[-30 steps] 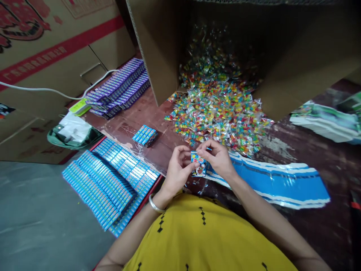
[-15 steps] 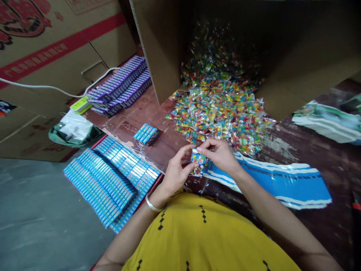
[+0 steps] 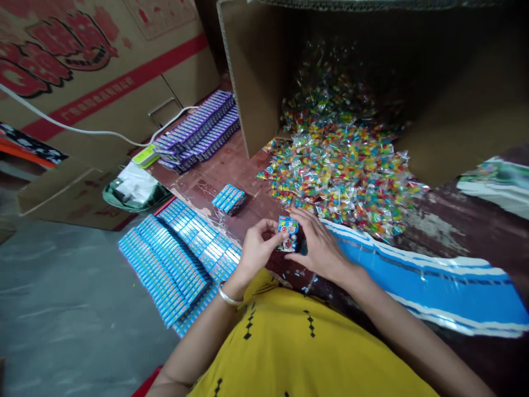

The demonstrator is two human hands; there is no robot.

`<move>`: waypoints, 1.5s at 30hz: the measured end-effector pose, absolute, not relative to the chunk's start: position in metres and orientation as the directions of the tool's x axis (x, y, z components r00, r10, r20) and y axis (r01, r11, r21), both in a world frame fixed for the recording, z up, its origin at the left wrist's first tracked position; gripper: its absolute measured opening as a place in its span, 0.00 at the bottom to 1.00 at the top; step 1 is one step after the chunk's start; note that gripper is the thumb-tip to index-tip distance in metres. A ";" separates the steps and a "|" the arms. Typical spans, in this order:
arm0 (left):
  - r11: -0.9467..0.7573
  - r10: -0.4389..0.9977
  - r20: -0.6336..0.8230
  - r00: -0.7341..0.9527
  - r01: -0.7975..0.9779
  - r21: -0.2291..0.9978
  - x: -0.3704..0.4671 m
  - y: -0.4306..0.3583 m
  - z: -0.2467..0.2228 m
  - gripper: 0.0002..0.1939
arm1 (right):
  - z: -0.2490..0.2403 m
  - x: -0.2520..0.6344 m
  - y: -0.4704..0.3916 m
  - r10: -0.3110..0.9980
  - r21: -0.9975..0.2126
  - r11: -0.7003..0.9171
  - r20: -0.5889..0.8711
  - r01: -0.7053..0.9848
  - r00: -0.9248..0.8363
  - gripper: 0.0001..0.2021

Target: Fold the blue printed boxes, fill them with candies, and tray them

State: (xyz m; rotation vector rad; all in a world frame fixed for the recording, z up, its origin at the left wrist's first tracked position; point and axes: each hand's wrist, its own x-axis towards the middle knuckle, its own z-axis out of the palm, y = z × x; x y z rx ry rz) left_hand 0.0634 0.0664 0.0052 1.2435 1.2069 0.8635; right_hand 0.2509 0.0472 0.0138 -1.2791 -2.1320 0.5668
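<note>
A small blue printed candy box [image 3: 289,229] is pinched between the thumb and fingers of my left hand [image 3: 258,245], its patterned face turned up. My right hand [image 3: 320,245] is just to the right of the box, thumb and fingers apart; whether its fingertips touch the box is hard to tell. Beyond my hands, a heap of small clear bags of colourful candies [image 3: 339,171] spills out of a big cardboard carton [image 3: 256,82]. To the left, a short row of blue boxes [image 3: 229,198] sits on the dark red tabletop [image 3: 252,176].
A fanned stack of flat blue cardboard blanks [image 3: 433,286] lies at right. Many blue boxes [image 3: 161,264] fill a red-edged tray at left. Purple boxes [image 3: 202,129], a yellow-green power strip [image 3: 145,156] with a white cable, and a green basket [image 3: 136,204] stand farther back.
The box's top, pinched by my right fingers before, is released and looks closed now. My right hand has opened and moved to the box's right side. The camera view has shifted left.
</note>
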 end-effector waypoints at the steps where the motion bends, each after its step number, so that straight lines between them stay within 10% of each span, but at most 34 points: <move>1: 0.099 0.981 -0.137 0.135 0.254 0.962 0.056 0.071 0.005 0.14 | 0.012 0.250 0.048 0.893 -0.619 0.444 0.249 0.648 -0.374 0.52; 6: -0.080 0.970 0.237 -0.054 0.849 0.522 0.017 0.104 0.008 0.09 | 0.013 0.258 0.050 0.928 -0.612 0.370 0.209 0.699 -0.308 0.49; 14: 0.054 0.955 0.283 -0.092 0.989 0.139 0.005 0.134 0.000 0.14 | 0.009 0.280 0.040 0.974 -0.593 0.224 0.167 0.774 -0.154 0.40; 22: -0.250 0.963 0.196 0.187 0.892 0.378 0.061 0.093 -0.008 0.25 | 0.004 0.315 0.051 0.979 -0.419 0.118 0.201 0.900 -0.034 0.13; 29: -0.406 0.906 0.048 0.421 0.832 0.379 0.111 0.062 -0.021 0.30 | -0.007 0.304 0.072 0.982 -0.214 0.162 0.129 0.963 -0.136 0.12; 45: -0.385 0.915 0.018 0.402 0.861 0.333 0.111 0.058 -0.021 0.28 | 0.003 0.304 0.071 0.955 -0.286 0.275 0.193 0.918 -0.225 0.11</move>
